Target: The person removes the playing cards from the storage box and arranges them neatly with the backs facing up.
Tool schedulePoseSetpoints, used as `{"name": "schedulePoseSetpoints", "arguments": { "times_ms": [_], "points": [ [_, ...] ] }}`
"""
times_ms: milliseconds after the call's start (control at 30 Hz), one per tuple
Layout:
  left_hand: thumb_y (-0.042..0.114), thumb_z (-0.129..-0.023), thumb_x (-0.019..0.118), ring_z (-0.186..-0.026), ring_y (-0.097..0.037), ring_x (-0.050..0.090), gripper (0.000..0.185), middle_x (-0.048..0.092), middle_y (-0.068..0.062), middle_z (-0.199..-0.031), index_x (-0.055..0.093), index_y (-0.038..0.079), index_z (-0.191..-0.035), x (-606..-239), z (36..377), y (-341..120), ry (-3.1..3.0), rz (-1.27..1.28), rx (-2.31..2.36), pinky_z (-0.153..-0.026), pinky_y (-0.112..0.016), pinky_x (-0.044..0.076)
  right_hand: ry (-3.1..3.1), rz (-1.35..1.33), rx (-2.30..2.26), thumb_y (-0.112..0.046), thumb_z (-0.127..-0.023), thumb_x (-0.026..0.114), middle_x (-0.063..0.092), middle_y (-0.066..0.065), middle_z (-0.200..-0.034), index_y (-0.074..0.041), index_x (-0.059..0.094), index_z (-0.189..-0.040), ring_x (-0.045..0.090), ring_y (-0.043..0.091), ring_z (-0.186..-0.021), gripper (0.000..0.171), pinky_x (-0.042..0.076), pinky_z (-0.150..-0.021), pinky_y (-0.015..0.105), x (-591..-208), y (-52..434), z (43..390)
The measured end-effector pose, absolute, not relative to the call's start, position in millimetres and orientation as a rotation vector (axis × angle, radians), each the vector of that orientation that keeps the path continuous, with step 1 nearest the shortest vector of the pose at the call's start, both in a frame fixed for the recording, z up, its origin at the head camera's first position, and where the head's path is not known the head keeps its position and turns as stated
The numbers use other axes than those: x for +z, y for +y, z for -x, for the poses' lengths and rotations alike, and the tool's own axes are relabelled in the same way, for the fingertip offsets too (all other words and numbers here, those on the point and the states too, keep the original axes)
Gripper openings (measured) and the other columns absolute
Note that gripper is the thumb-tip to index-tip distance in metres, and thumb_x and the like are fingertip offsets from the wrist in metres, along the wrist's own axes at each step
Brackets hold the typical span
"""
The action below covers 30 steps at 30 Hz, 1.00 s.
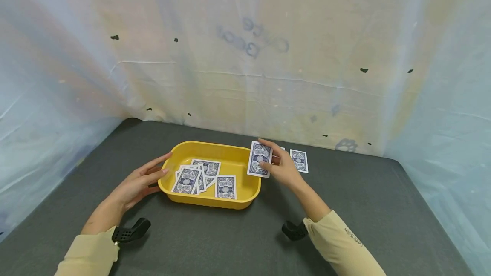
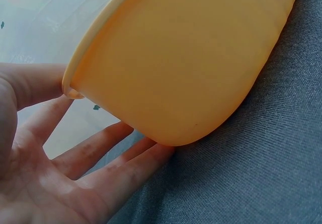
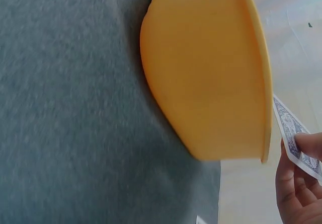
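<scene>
In the head view a yellow tray [image 1: 211, 202] lies on the dark table, with several playing cards [image 1: 187, 180] inside, blue patterned backs up. My left hand [image 1: 134, 184] rests against its left end. Its fingers, fairly straight, touch the outer wall in the left wrist view, and the thumb meets the rim. My right hand [image 1: 284, 167] pinches a playing card [image 1: 258, 159] between thumb and fingers, back showing, over the tray's right rim. Another card [image 1: 299, 161] lies on the table just beyond that hand, and one more is mostly hidden behind the fingers.
The grey-black table [image 1: 215, 242] runs back to a translucent plastic sheet [image 1: 245, 93] hanging behind it and at both sides. Black wrist bands [image 1: 132, 231] are worn at both sleeve cuffs.
</scene>
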<state>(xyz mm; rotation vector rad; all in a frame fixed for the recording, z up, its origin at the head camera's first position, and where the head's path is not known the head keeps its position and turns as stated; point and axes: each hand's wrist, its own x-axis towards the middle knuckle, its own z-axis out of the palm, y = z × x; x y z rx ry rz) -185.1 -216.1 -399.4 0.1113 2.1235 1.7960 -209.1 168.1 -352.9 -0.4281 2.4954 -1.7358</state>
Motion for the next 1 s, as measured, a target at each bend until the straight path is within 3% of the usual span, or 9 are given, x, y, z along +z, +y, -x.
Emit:
{"name": "schedulePoseSetpoints", "arguments": {
  "times_ms": [200, 567, 833, 1000],
  "points": [
    [0.033, -0.1, 0.051, -0.13, -0.034, 0.039, 0.066, 0.026, -0.022, -0.152, 0.015, 0.024, -0.155, -399.3, 186.3, -215.1, 2.118, -0.103, 1.798, -0.103, -0.054, 0.041, 2.564, 0.356, -1.701, 0.005, -0.087, 0.062, 0.059, 0.023, -0.118, -0.012, 0.044, -0.144, 0.067, 0.03, -0.095, 0.062, 0.058, -0.075, 0.033, -353.1, 184.0, 210.7],
    [0.033, -0.1, 0.05, -0.124, -0.025, 0.045, 0.066, 0.027, -0.022, -0.152, 0.014, 0.025, -0.155, -399.5, 186.3, -217.2, 2.119, -0.115, 1.797, -0.101, -0.052, 0.043, 2.639, 0.297, -1.707, 0.006, -0.087, 0.062, 0.059, 0.026, -0.121, -0.01, 0.042, -0.145, 0.065, 0.033, -0.099, 0.063, 0.056, -0.074, 0.029, -358.6, 207.6, 212.3],
    [0.033, -0.1, 0.05, -0.127, -0.03, 0.043, 0.067, 0.026, -0.022, -0.152, 0.014, 0.025, -0.155, -400.4, 186.7, -216.9, 2.117, -0.105, 1.793, -0.1, -0.051, 0.044, 2.684, 0.217, -1.7, 0.006, -0.087, 0.061, 0.058, 0.028, -0.121, -0.008, 0.039, -0.146, 0.064, 0.031, -0.098, 0.065, 0.052, -0.07, 0.024, -365.5, 224.6, 215.5],
    [0.033, -0.1, 0.051, -0.127, -0.031, 0.042, 0.067, 0.025, -0.022, -0.153, 0.014, 0.025, -0.155, -400.7, 186.6, -216.3, 2.123, -0.098, 1.788, -0.099, -0.05, 0.045, 2.713, 0.163, -1.708, 0.008, -0.086, 0.062, 0.059, 0.031, -0.117, -0.006, 0.04, -0.146, 0.065, 0.023, -0.091, 0.065, 0.051, -0.066, 0.019, -370.4, 235.3, 218.3]
  ]
}}
